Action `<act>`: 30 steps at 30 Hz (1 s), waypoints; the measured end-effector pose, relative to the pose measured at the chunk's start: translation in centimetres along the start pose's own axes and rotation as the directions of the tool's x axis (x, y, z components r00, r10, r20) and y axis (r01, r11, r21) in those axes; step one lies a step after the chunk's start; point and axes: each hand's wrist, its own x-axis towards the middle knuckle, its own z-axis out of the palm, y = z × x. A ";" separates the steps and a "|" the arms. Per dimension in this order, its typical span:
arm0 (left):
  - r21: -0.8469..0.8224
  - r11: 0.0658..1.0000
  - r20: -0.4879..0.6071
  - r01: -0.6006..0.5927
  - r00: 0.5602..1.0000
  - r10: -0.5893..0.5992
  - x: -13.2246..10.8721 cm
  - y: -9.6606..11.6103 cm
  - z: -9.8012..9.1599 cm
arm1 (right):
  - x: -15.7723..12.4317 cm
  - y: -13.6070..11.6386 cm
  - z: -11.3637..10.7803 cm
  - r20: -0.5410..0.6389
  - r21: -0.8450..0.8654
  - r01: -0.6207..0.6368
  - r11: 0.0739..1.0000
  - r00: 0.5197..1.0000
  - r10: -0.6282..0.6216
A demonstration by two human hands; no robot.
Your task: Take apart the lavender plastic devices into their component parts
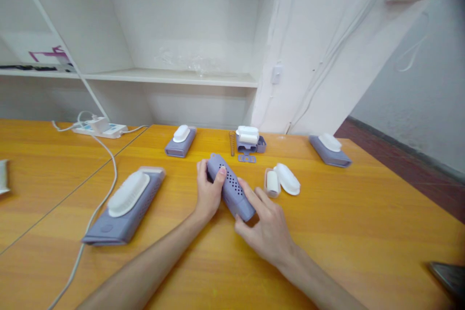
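Observation:
A purple plastic case (232, 189) with rows of small holes is held tilted above the table between both hands. My left hand (209, 186) grips its upper end, the thumb pressed on the perforated face. My right hand (267, 223) closes round the lower end, fingers on the side and thumb underneath. Just beyond my right hand lie a small clear-edged box with a white roll (272, 182) and a white oval piece (288, 179). Farther back are a spring (232, 143), a flat purple frame (247, 158) and an open purple holder with white pieces (248, 138).
Purple cases topped with white oval pieces lie at left front (127, 203), back left (181, 140) and back right (330, 149). A white cable (109, 186) runs from a power strip (100, 128) along the left. A dark flat object (448, 276) sits at the right edge.

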 end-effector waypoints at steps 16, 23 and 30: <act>-0.037 0.987 0.054 -0.157 0.986 0.159 -0.6 -0.3 -0.3 | 1.2 0.9 -0.9 0.071 0.162 -0.227 0.960 0.973 0.218; -0.065 0.988 0.041 -0.140 0.989 0.143 -0.4 -0.1 -0.2 | 0.8 1.0 -0.6 0.035 0.062 -0.245 0.968 0.969 0.243; -0.085 0.985 0.055 -0.151 0.986 0.156 -0.7 -0.3 -0.3 | 0.8 1.3 -1.0 0.076 -0.143 -0.121 0.982 0.988 0.132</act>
